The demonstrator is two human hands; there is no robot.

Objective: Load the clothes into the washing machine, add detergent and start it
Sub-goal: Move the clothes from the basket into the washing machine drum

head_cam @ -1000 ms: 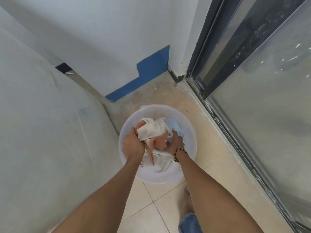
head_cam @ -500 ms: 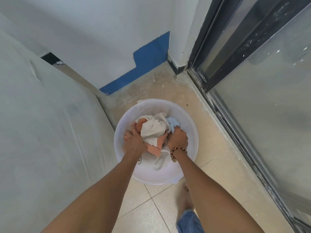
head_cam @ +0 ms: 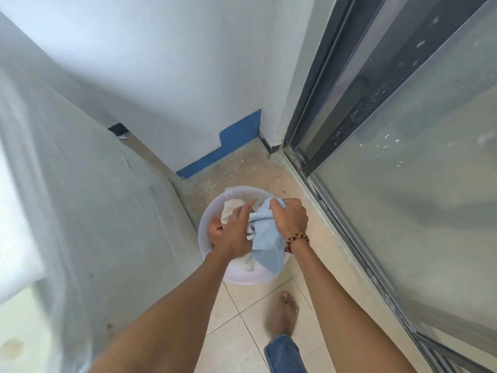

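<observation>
A translucent white basin [head_cam: 239, 278] stands on the tiled floor in the corner. Both my hands are over it with a bundle of clothes. My right hand [head_cam: 291, 219], with a beaded bracelet at the wrist, grips a light blue garment [head_cam: 266, 244] that hangs down over the basin's near rim. My left hand [head_cam: 231, 235] holds a cream cloth [head_cam: 230, 209] from the left side, its index finger stretched out across the bundle. More pale fabric lies under the blue garment inside the basin.
A large white body under plastic film [head_cam: 88, 211] fills the left side, close to the basin. A dark-framed sliding glass door [head_cam: 403, 189] runs along the right. My bare foot [head_cam: 285, 313] stands on the tiles just behind the basin. A white wall with blue trim [head_cam: 228, 146] closes the corner.
The bundle has risen out of the basin. My right hand has shifted onto the blue garment and pulled it up, and the orange piece is hidden now. The view has tilted up and back.
</observation>
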